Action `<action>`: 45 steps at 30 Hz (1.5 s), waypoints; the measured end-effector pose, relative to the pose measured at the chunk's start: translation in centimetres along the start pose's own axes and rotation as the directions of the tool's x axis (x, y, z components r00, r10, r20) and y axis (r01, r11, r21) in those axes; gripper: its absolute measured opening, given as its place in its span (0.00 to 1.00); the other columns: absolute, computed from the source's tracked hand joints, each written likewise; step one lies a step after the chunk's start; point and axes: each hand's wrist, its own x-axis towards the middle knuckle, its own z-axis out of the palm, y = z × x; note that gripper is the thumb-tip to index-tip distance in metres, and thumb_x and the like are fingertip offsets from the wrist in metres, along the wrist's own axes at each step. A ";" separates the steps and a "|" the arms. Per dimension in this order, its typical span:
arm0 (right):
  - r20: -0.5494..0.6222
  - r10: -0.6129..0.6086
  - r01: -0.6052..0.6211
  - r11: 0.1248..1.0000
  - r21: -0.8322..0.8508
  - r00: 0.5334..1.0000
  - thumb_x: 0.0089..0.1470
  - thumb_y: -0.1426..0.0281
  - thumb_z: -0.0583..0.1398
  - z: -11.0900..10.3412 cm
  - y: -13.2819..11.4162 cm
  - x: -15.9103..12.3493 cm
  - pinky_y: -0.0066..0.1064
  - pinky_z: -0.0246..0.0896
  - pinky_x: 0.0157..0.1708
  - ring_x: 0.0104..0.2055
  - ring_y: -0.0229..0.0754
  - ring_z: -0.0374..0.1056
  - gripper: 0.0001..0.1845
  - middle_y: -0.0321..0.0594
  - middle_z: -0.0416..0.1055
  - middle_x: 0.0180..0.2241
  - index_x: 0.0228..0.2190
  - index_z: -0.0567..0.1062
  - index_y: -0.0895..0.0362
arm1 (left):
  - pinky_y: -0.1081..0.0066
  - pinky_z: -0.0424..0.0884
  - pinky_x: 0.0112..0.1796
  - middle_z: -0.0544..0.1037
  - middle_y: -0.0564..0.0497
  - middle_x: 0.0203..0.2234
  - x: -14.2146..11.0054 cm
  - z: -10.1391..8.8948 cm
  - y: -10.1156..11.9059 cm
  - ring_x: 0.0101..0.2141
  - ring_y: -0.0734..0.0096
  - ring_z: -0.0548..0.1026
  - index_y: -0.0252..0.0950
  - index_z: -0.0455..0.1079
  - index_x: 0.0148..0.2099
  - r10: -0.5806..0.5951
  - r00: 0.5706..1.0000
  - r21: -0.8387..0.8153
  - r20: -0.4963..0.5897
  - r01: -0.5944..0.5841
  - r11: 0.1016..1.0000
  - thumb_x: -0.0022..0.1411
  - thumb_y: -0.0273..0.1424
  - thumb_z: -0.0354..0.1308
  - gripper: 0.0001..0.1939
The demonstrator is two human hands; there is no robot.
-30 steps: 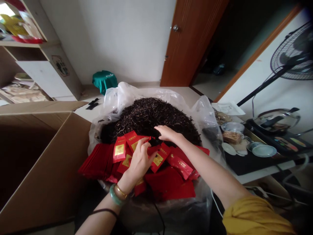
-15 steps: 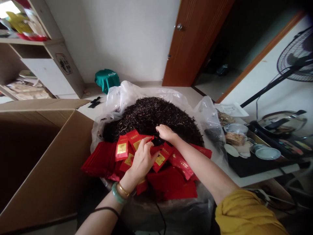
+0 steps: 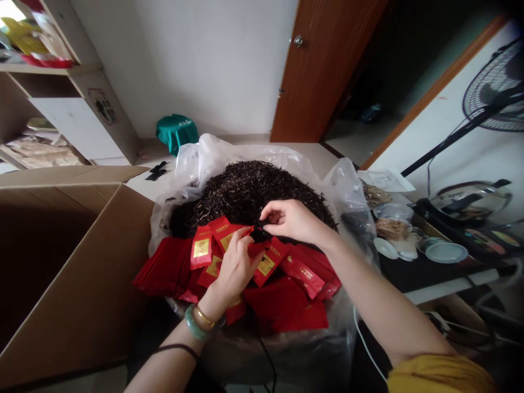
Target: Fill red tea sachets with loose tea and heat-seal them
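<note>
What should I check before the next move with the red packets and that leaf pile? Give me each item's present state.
1. Left hand at the red packets: ok, it is among them.
2. Left hand's grip on a packet: cannot tell, the hand hides it.
3. Right hand within reach of the dark leaf pile: ok, it appears right by the near side.
4. Anything pinched in the right hand: cannot tell, too dark at the fingertips.
5. Loose packets in tidy order: not ok, several overlap at different angles.
6. Plastic sheet around the pile: ok, it rises along the far side.
</note>
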 end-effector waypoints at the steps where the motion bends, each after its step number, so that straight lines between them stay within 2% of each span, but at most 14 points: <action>1: 0.006 -0.011 0.011 1.000 -0.011 1.000 0.43 0.77 0.63 0.3 -0.7 -0.5 0.24 0.61 0.28 0.25 0.33 0.66 0.07 0.31 0.70 0.22 0.29 0.76 0.58 | 0.59 0.75 0.41 0.68 0.39 0.48 0.0 0.0 0.0 0.47 0.58 0.73 0.37 0.56 0.50 0.005 1.000 -0.005 -0.002 -0.005 1.000 0.61 0.29 0.57 0.17; 5: 0.006 -0.028 0.029 0.996 -0.082 1.000 0.43 0.80 0.62 1.2 -1.8 -1.4 0.23 0.63 0.28 0.25 0.33 0.67 0.11 0.32 0.71 0.24 0.31 0.77 0.57 | 0.58 0.75 0.43 0.67 0.39 0.48 -0.1 0.1 -0.2 0.49 0.57 0.72 0.37 0.55 0.49 0.023 1.000 -0.016 -0.006 -0.023 1.000 0.61 0.29 0.57 0.17; 9: 0.001 -0.026 0.026 1.000 0.017 1.000 0.47 0.80 0.60 1.5 -1.7 -1.6 0.25 0.69 0.31 0.30 0.34 0.71 0.12 0.38 0.75 0.34 0.34 0.78 0.57 | 0.58 0.75 0.42 0.67 0.38 0.48 -0.1 0.1 -0.1 0.49 0.57 0.72 0.37 0.56 0.49 0.014 1.000 -0.007 -0.005 -0.014 1.000 0.61 0.30 0.57 0.16; 11: -0.028 -0.045 0.046 0.998 0.036 0.999 0.48 0.80 0.59 1.6 -1.5 -1.6 0.27 0.71 0.33 0.32 0.36 0.73 0.11 0.39 0.76 0.35 0.33 0.79 0.57 | 0.59 0.75 0.41 0.67 0.38 0.49 -0.2 0.1 -0.1 0.49 0.56 0.72 0.37 0.56 0.49 0.001 1.000 0.001 -0.002 -0.001 1.000 0.62 0.31 0.57 0.17; 14: -0.099 -0.090 0.087 0.996 -0.031 0.991 0.50 0.78 0.58 1.6 -1.2 -1.5 0.29 0.71 0.36 0.33 0.38 0.74 0.11 0.38 0.77 0.33 0.30 0.80 0.55 | 0.58 0.76 0.41 0.67 0.37 0.50 -0.2 0.0 -0.1 0.50 0.56 0.72 0.37 0.56 0.50 -0.003 1.000 0.000 0.002 0.003 1.000 0.62 0.31 0.57 0.17; 17: -0.191 -0.083 0.074 0.996 -0.053 0.978 0.52 0.77 0.58 1.2 -0.5 -1.4 0.29 0.71 0.35 0.33 0.38 0.74 0.11 0.39 0.78 0.35 0.33 0.81 0.55 | 0.59 0.76 0.41 0.67 0.37 0.51 -0.1 -0.1 0.0 0.52 0.55 0.72 0.38 0.55 0.49 0.000 1.000 -0.004 -0.006 0.000 1.000 0.61 0.31 0.58 0.17; 19: -0.204 -0.049 0.042 0.998 -0.040 0.978 0.52 0.75 0.58 1.0 0.1 -1.6 0.28 0.72 0.35 0.32 0.37 0.74 0.12 0.41 0.78 0.38 0.36 0.80 0.55 | 0.60 0.77 0.40 0.68 0.35 0.52 0.0 -0.2 0.1 0.53 0.55 0.72 0.38 0.55 0.48 0.002 1.000 0.000 -0.010 -0.002 1.000 0.61 0.31 0.58 0.16; 21: -0.183 -0.037 0.032 0.999 -0.032 0.982 0.53 0.73 0.59 1.1 0.7 -2.2 0.27 0.72 0.33 0.33 0.36 0.74 0.12 0.43 0.76 0.43 0.38 0.80 0.55 | 0.60 0.77 0.40 0.68 0.34 0.54 0.0 -0.3 0.2 0.53 0.55 0.72 0.38 0.56 0.46 -0.007 1.000 0.005 -0.014 0.007 1.000 0.60 0.30 0.59 0.16; 23: -0.183 -0.084 0.079 0.996 -0.039 0.980 0.56 0.69 0.58 1.7 1.2 -3.3 0.28 0.73 0.35 0.39 0.39 0.74 0.12 0.44 0.73 0.48 0.41 0.79 0.54 | 0.60 0.77 0.41 0.67 0.33 0.54 0.0 -0.3 0.3 0.53 0.55 0.72 0.38 0.56 0.46 -0.018 1.000 0.005 -0.024 0.018 1.000 0.60 0.30 0.59 0.16; 26: -0.183 -0.229 0.211 0.971 -0.111 0.956 0.58 0.68 0.57 3.0 1.6 -5.0 0.36 0.71 0.46 0.49 0.45 0.71 0.12 0.45 0.71 0.48 0.42 0.78 0.53 | 0.57 0.76 0.44 0.68 0.34 0.53 -0.3 -0.2 0.3 0.54 0.55 0.71 0.38 0.56 0.46 -0.008 0.999 0.001 -0.034 0.008 1.000 0.60 0.30 0.59 0.16; 28: -0.134 -0.287 0.260 0.947 -0.186 0.948 0.57 0.69 0.59 3.7 1.8 -5.8 0.40 0.68 0.49 0.49 0.46 0.70 0.12 0.46 0.71 0.47 0.42 0.77 0.53 | 0.56 0.75 0.44 0.68 0.34 0.53 -0.6 0.0 0.1 0.54 0.54 0.71 0.37 0.57 0.47 -0.003 1.000 0.009 -0.015 0.003 1.000 0.59 0.28 0.59 0.16; 36: 0.011 -0.184 0.175 0.909 -0.379 0.983 0.53 0.67 0.63 4.8 2.9 -6.1 0.37 0.71 0.41 0.41 0.47 0.72 0.06 0.47 0.73 0.39 0.32 0.77 0.57 | 0.52 0.73 0.47 0.70 0.37 0.49 -0.9 0.9 -0.2 0.50 0.52 0.71 0.36 0.54 0.58 0.047 0.997 -0.028 0.057 -0.045 0.999 0.53 0.22 0.58 0.31; 40: -0.029 -0.193 0.175 0.937 -0.304 0.981 0.57 0.71 0.59 4.8 3.1 -6.2 0.36 0.70 0.40 0.39 0.45 0.72 0.08 0.47 0.73 0.39 0.28 0.76 0.58 | 0.53 0.73 0.44 0.72 0.39 0.46 -0.9 1.1 0.1 0.46 0.53 0.74 0.36 0.54 0.59 -0.023 0.998 -0.011 0.056 0.023 1.000 0.52 0.25 0.61 0.33; 45: -0.122 -0.240 0.229 0.969 -0.092 0.963 0.57 0.71 0.58 3.9 2.4 -6.4 0.33 0.69 0.43 0.43 0.43 0.71 0.05 0.45 0.72 0.43 0.32 0.75 0.56 | 0.61 0.76 0.41 0.75 0.40 0.46 -1.0 1.0 0.3 0.43 0.57 0.77 0.36 0.55 0.58 -0.169 0.983 0.014 0.066 0.168 0.986 0.50 0.30 0.66 0.36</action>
